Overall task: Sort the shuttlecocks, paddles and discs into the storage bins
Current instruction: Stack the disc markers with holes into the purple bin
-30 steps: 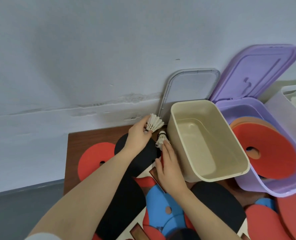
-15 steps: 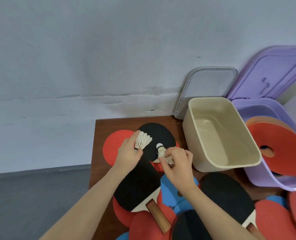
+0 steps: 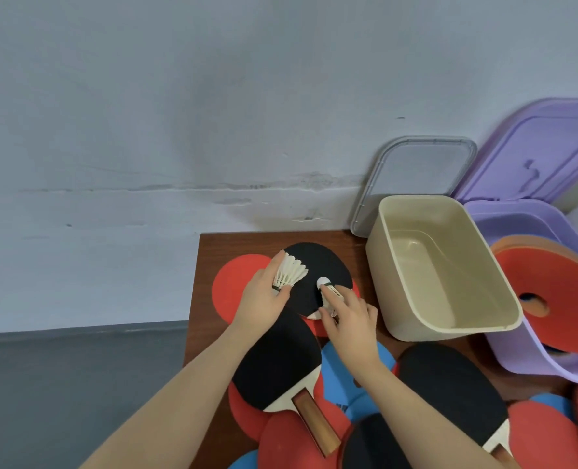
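My left hand [image 3: 263, 296] holds a white feather shuttlecock [image 3: 289, 273] by its base, feathers pointing up and right. My right hand [image 3: 348, 321] pinches a second shuttlecock [image 3: 328, 290], its white cork tip pointing away from me. Both hover over a black paddle [image 3: 318, 265] at the table's far left. Another black paddle with a wooden handle [image 3: 281, 363] lies under my forearms. The beige bin [image 3: 379, 265] stands to the right of my hands with nothing in it. Behind it the purple bin [image 3: 517, 353] holds red and orange discs [image 3: 561, 282].
A grey lid [image 3: 416, 170] and the purple lid [image 3: 544, 147] lean on the wall behind the bins. Red and blue discs [image 3: 341, 374] and more black paddles [image 3: 450, 390] cover the brown table [image 3: 210, 245]. The table's left edge drops to a grey floor.
Both hands, each with a shuttlecock, have drawn back from beside the beige bin toward the table's left. The view has shifted left as well.
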{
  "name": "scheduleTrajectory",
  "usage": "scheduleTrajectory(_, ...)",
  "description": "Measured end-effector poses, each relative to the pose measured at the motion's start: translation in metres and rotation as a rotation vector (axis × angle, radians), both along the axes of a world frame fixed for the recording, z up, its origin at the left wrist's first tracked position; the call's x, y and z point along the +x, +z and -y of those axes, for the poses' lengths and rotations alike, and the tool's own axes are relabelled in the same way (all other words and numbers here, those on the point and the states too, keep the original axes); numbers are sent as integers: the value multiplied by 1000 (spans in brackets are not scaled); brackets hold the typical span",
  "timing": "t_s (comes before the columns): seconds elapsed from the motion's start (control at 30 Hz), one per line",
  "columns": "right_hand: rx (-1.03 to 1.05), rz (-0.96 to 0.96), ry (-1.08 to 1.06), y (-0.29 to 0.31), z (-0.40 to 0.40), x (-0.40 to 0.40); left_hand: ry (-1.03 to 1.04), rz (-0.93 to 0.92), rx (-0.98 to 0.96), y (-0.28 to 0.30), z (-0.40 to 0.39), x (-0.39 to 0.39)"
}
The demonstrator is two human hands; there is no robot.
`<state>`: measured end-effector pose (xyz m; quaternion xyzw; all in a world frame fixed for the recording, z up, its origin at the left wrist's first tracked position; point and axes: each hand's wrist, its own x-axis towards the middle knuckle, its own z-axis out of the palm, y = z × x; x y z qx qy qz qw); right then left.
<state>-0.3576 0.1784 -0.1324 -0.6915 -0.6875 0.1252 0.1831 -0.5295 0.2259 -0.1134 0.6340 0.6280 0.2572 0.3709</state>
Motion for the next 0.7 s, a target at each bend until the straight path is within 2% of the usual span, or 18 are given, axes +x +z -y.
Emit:
scheduleTrajectory(0.13,123,-84,66,14,12,0,60,63,53,23,13,-4)
scheduleTrajectory(0.3,233,-134,108,54,22,10,96,46,198,69,34,-1)
scheduleTrajectory(0.43,291,-177,134,85,34,34,103,-42,311,107,59,19)
scheduleTrajectory(0.57,361,-215,203,111,57,77,78,-238,444,141,89,58)
scheduleTrajectory(0.7,430,-276,270,130,86,141,75,-273,528,158,124,114)
